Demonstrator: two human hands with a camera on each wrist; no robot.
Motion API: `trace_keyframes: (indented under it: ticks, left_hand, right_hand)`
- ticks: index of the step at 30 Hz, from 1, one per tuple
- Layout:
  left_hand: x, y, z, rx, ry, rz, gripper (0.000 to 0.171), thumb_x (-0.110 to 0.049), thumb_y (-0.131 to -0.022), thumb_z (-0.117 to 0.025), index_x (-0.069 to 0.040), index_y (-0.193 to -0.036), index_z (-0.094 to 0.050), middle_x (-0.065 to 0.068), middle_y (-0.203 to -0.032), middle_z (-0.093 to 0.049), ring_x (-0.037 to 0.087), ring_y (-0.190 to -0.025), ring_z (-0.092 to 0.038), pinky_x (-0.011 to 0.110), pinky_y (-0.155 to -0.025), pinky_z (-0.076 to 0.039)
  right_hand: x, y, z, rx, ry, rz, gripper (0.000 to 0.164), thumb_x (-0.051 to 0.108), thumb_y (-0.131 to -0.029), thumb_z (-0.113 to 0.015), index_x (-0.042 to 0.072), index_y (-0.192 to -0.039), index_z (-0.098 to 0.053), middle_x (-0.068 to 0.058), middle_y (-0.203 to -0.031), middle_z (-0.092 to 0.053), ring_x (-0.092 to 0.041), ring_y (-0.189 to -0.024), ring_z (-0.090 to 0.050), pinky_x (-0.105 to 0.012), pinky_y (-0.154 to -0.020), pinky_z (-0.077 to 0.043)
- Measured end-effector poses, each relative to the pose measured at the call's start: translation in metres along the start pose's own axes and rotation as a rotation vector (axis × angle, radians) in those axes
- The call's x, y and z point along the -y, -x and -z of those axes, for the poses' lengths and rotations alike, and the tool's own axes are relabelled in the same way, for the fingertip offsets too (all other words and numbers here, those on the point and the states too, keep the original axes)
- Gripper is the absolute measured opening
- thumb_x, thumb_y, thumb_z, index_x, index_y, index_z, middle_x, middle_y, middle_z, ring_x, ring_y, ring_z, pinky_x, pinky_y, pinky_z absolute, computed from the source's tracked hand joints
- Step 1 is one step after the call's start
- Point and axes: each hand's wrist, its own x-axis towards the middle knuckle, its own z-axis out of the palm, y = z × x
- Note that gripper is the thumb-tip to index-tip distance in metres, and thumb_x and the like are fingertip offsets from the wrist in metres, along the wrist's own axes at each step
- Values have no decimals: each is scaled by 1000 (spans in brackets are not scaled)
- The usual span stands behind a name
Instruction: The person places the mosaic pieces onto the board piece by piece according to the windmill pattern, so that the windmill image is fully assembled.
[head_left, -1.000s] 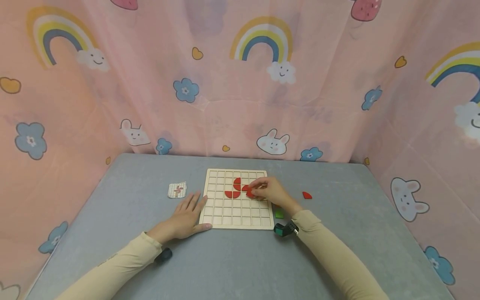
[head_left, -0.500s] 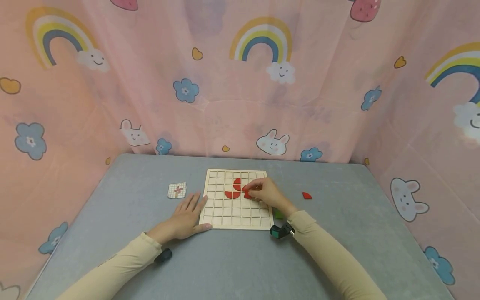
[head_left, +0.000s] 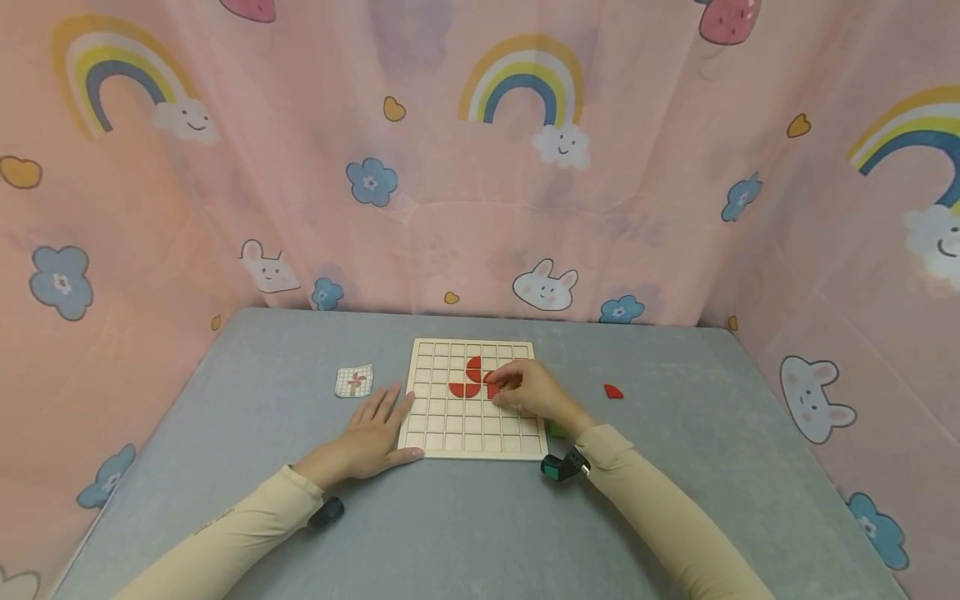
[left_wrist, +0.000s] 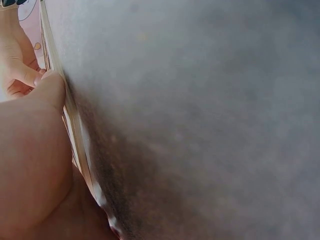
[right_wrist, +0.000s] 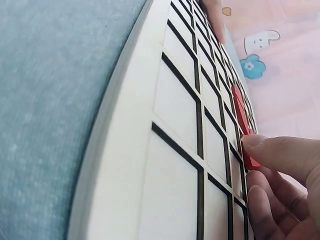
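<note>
A pale wooden grid board [head_left: 442, 443] lies on the grey table, with red quarter-circle pieces [head_left: 465, 390] set in several of its squares near the middle. My right hand [head_left: 534, 390] is over the right half of the board. Its thumb and fingers pinch a red quarter-circle piece [right_wrist: 250, 159] at the grid, partly covered by the fingertips. My left hand [head_left: 370, 435] lies flat with spread, straight fingers at the board's left edge. In the left wrist view its thumb [left_wrist: 47, 92] touches the board's rim.
Left of the board lies a small paper card [head_left: 354, 381] printed with a grid and a pinwheel-like figure. One loose red piece [head_left: 613, 392] is on the table to the right. A green piece [head_left: 557, 429], partly hidden by the right wrist, sits beside the board.
My right hand has shifted slightly left, then a little toward me, with its fingertips staying at the red pieces on the board's right half. The left hand has stayed put.
</note>
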Motion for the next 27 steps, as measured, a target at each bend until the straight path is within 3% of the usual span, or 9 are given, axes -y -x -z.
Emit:
trace_keyframes:
  ticks: [18, 27]
  left_hand:
    - [1, 0, -1, 2, -1, -5, 96, -51, -104, -64, 3, -167, -17, 33, -173, -8, 54, -160, -5, 71, -124, -13]
    - [-2, 1, 3, 15, 19, 4, 95, -50, -104, -64, 3, -168, -17, 33, -173, -5, 54, -160, -2, 71, -125, -11]
  right_hand:
    - [-3, 1, -4, -31, 70, 95, 24, -1, -88, -82, 2, -112, -82, -6, -97, -71, -14, -84, -60, -31, -77, -51]
    - [-1, 0, -6, -29, 82, 92, 22, 2, -90, -82, 3, -112, -82, -5, -98, -72, -13, -83, -58, -31, -77, -50]
